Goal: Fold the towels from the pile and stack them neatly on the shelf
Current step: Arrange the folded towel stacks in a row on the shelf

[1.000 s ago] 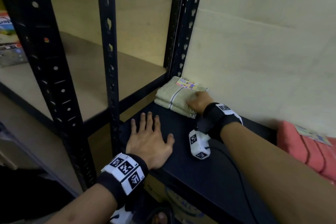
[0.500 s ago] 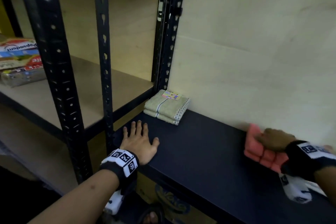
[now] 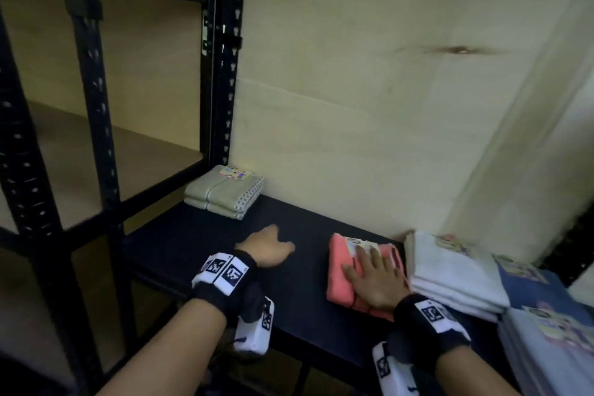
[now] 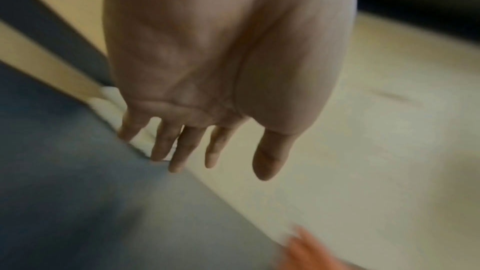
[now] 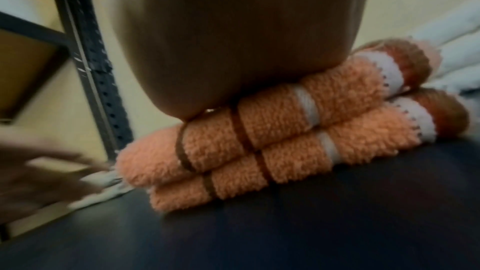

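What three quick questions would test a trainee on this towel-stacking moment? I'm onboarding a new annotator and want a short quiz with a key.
1. True or false: the right hand lies flat on the folded pink towel.
2. Which folded towel sits nearest the black shelf upright? A) white B) beige C) blue
3. Fill in: the left hand, holding nothing, is over the dark ___ surface.

Key
1. True; its fingers are spread over the towel's top.
2. B; the beige towel lies against the wall beside the upright, while the white towel and blue towel lie right of the pink one.
3. Shelf.
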